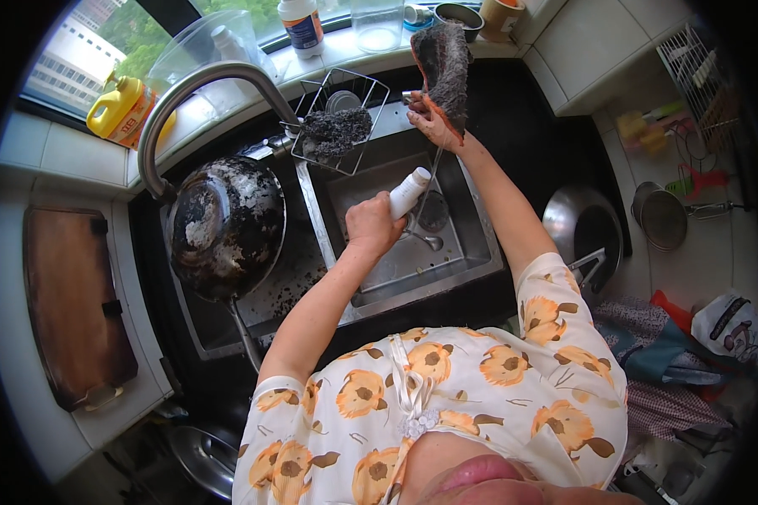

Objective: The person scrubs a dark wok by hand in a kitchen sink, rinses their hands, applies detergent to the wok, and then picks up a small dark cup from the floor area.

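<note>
My left hand (pixel 372 224) is closed around a white plastic bottle (pixel 409 192), held tilted above the right basin of a steel sink (pixel 391 297). Beyond the basin's back right corner, my right hand (pixel 434 123) grips a grey, shaggy cloth with an orange edge (pixel 445 79). A thin stream seems to run down from below this hand into the basin. A spoon or ladle (pixel 434 242) lies on the basin floor, near a round drain (pixel 433 211). To the left, an upturned, scorched wok (pixel 224 227) rests over the other basin.
A curved faucet (pixel 183 88) arches over the wok. Behind the sink, a wire basket (pixel 379 104) holds a dark scouring pad (pixel 338 131). A yellow jug (pixel 123 113) and containers line the windowsill. A steel pan (pixel 584 221) stands at right; a wooden cutting board (pixel 76 303) is at left.
</note>
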Available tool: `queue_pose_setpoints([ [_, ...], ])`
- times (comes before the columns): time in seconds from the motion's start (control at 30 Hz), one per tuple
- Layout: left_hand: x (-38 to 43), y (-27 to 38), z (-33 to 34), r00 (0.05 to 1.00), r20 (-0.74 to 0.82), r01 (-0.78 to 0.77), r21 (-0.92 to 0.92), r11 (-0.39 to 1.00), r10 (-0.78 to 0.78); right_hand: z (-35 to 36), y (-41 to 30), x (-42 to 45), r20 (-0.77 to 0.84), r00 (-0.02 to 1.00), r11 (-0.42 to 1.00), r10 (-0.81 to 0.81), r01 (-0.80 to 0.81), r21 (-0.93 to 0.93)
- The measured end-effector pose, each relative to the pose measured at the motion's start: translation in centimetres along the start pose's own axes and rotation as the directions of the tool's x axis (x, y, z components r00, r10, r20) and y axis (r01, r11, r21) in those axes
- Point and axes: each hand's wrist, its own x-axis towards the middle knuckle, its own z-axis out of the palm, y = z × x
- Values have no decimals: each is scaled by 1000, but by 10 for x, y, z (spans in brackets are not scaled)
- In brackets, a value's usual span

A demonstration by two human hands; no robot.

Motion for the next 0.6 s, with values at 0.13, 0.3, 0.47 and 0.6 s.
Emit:
queue_pose_setpoints([
  [0.13, 7, 10, -1, 998, 60, -15, 53, 999, 12, 13, -12, -34, -76, 996, 857, -40, -5, -515],
  [0.3, 16, 19, 10, 998, 63, -18, 45, 999, 15, 2, -32, -60, -149, 989, 870, 26, -95, -483],
  [0.47, 5, 17, 11, 995, 77, -69, 70, 995, 63, 2, -59, -77, -186, 979, 846, 89, -173, -505],
  [0.6, 6, 27, 12, 997, 58, -64, 74, 995, 59, -6, -54, -89, -213, 975, 858, 64, -163, -488],
])
